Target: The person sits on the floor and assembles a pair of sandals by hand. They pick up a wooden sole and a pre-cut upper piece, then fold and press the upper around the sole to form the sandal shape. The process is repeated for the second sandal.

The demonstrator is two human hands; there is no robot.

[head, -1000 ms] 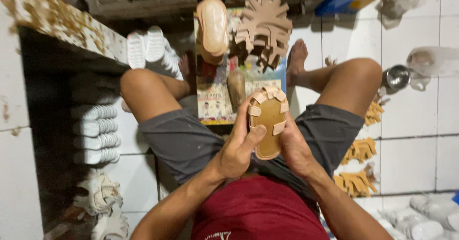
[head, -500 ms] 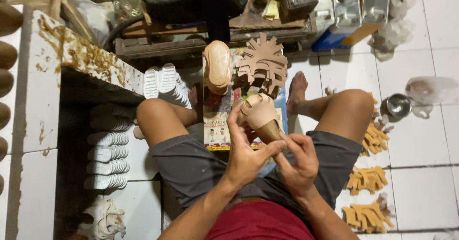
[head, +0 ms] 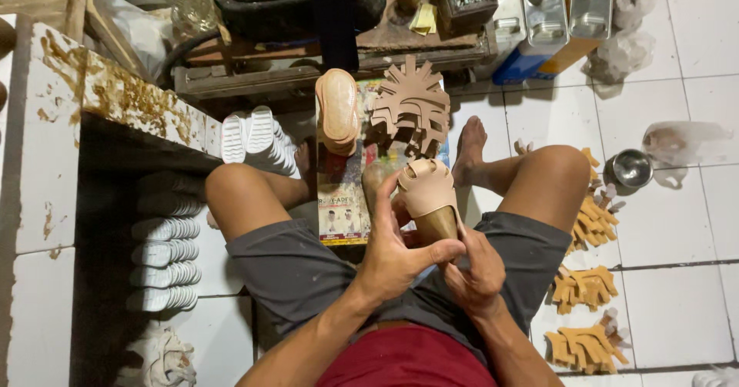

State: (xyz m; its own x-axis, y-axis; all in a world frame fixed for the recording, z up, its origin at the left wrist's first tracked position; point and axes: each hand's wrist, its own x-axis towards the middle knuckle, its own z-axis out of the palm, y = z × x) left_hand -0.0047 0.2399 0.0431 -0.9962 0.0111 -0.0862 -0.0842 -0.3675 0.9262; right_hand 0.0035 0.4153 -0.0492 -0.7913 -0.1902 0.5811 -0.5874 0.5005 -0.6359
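While you sit cross-legged over the tiled floor (head: 677,225), both hands clamp one wooden shoe last (head: 429,202) above your lap, its long axis running 6 to 12. Your left hand (head: 396,252) grips its side, your right hand (head: 477,271) its heel end (toe, wrapped in a tan strap upper (head: 426,187), points to 12).

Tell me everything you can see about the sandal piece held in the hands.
The sandal upper is pale tan, leather-like, with woven straps crossing its rounded front. It sits pulled over a brown wooden shoe form, toe pointing away and upward. The left hand grips it from the side, thumb across the form; the right hand supports it from below, above the lap.
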